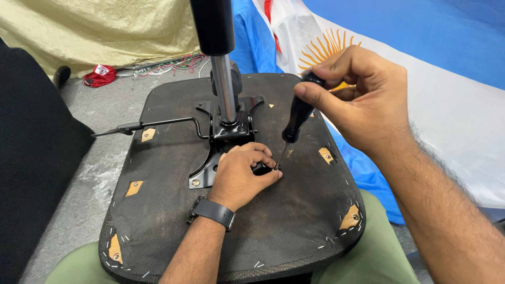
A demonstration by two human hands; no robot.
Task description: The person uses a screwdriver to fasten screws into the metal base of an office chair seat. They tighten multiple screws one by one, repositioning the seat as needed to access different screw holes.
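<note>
An upturned office chair seat (294, 221), black fabric underside stapled at the rim, rests across my lap. A black metal mounting plate (221, 137) with a chrome gas cylinder (225, 89) rises from its middle. My right hand (363, 100) grips a black-handled screwdriver (299, 113), its tip pointing down at the plate's near right corner. My left hand (239, 176), with a dark watch at the wrist, presses on that corner and pinches near the screwdriver tip; what it pinches is hidden.
A thin black lever (152, 124) sticks out left from the plate. A dark chair back (31, 158) stands at left. Blue and white cloth with a sun emblem (421, 68) lies at right. Coloured wires (163, 66) and a yellowish tarp (105, 31) sit on the grey floor behind.
</note>
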